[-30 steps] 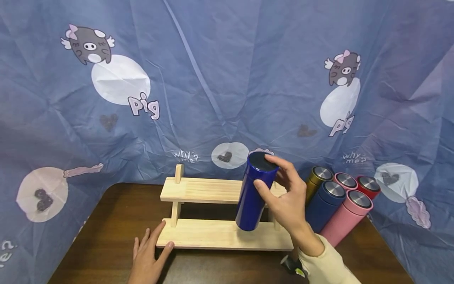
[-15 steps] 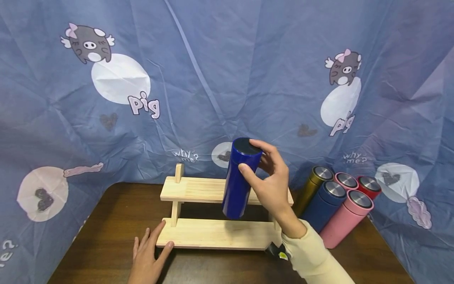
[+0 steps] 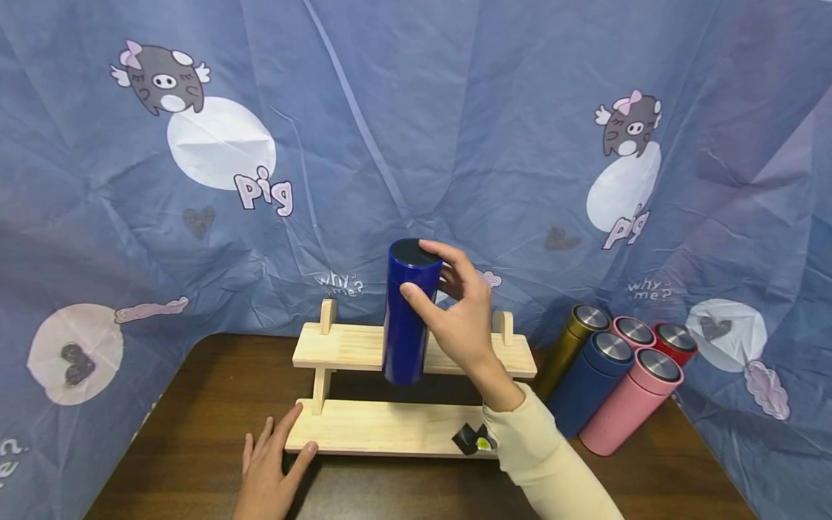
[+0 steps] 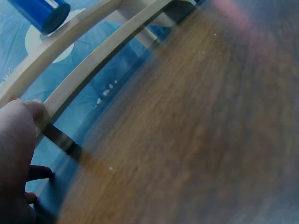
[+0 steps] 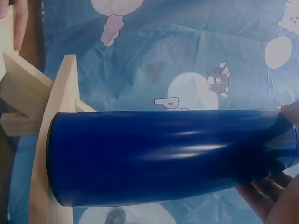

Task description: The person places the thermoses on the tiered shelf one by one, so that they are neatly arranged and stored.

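Note:
My right hand (image 3: 458, 310) grips a glossy dark blue thermos bottle (image 3: 406, 325) near its black lid, thumb on the near side and fingers over the top and far side. The bottle is roughly upright, its base by the upper board of a two-tier wooden rack (image 3: 351, 426). In the left wrist view the bottle's base (image 4: 55, 18) shows near that board; whether it touches is unclear. My left hand (image 3: 273, 462) lies at the rack's left end, fingers extended, thumb and index finger touching the lower board. The right wrist view shows the bottle's side (image 5: 154, 158) filling the middle.
Several steel-capped bottles stand close together at the right: a gold one (image 3: 572, 339), a navy one (image 3: 594, 375), a pink one (image 3: 633, 404), another pink one behind and a red one (image 3: 679, 343). The brown wooden table (image 3: 195, 419) ends at a blue printed cloth (image 3: 416, 144).
My right hand has carried the blue bottle left and upward, from in front of the rack's right part to the middle of the upper board. The left hand has stayed put.

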{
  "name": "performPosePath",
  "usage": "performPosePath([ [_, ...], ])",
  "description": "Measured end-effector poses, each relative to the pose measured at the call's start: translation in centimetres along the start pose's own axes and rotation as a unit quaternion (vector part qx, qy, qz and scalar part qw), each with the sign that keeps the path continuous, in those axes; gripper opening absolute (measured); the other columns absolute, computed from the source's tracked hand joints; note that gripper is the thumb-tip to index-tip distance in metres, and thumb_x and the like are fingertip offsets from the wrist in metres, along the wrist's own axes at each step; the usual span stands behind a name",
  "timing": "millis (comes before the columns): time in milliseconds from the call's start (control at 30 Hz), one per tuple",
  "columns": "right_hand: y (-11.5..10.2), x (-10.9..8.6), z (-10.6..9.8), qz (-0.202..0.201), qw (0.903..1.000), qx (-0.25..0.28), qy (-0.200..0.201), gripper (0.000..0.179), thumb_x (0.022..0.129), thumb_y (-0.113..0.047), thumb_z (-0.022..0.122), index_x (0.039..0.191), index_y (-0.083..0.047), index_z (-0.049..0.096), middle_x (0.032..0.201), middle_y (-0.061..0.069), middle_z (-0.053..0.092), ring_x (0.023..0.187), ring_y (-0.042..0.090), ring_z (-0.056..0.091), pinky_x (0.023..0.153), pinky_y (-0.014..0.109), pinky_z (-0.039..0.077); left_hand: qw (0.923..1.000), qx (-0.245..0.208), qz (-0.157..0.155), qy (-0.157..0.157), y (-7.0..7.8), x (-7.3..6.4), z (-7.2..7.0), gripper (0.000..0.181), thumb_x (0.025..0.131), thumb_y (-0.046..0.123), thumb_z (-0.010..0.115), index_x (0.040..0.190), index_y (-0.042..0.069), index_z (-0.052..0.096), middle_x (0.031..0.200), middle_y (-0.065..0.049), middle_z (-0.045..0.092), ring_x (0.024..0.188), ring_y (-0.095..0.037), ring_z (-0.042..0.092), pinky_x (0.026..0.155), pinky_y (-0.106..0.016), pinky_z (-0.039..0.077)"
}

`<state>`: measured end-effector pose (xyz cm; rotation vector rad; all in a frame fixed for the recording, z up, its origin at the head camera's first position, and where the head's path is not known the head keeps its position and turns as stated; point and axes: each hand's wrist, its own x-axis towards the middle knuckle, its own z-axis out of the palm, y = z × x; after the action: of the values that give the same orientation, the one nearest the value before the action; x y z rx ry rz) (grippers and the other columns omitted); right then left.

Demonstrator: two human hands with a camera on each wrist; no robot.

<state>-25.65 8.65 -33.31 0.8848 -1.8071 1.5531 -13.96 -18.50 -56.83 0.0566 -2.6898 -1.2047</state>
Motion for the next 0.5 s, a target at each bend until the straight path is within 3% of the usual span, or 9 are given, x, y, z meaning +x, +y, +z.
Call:
performPosePath([
  [333, 0.5, 0.9, 2.2, 0.023, 0.9996, 0.013, -0.008, 0.057, 0.094, -0.005, 0.086, 0.147, -0.006, 0.066, 0.138, 0.016, 0.075, 0.116, 0.029, 0.079, 0.098, 0.043, 0.065, 0.9999, 0.002, 0.009, 0.011, 0.0, -0.1, 0.1, 0.068, 0.11, 0.046, 0.067, 0.167, 0.014, 0.045, 0.169, -0.025, 0.049, 0.154, -0.07, 0.031, 0.123, -0.086, 0.009],
  [500, 1.0, 1.3, 3.0, 0.011, 0.9999, -0.001, -0.013, 0.056, 0.093, -0.008, 0.088, 0.145, -0.005, 0.067, 0.131, 0.02, 0.077, 0.114, 0.027, 0.08, 0.095, 0.042, 0.066, 0.9998, 0.002, 0.013, 0.017, 0.0, -0.1, 0.1, 0.068, 0.11, 0.045, 0.067, 0.167, 0.015, 0.045, 0.168, -0.026, 0.049, 0.154, -0.071, 0.031, 0.123, -0.086, 0.008],
])
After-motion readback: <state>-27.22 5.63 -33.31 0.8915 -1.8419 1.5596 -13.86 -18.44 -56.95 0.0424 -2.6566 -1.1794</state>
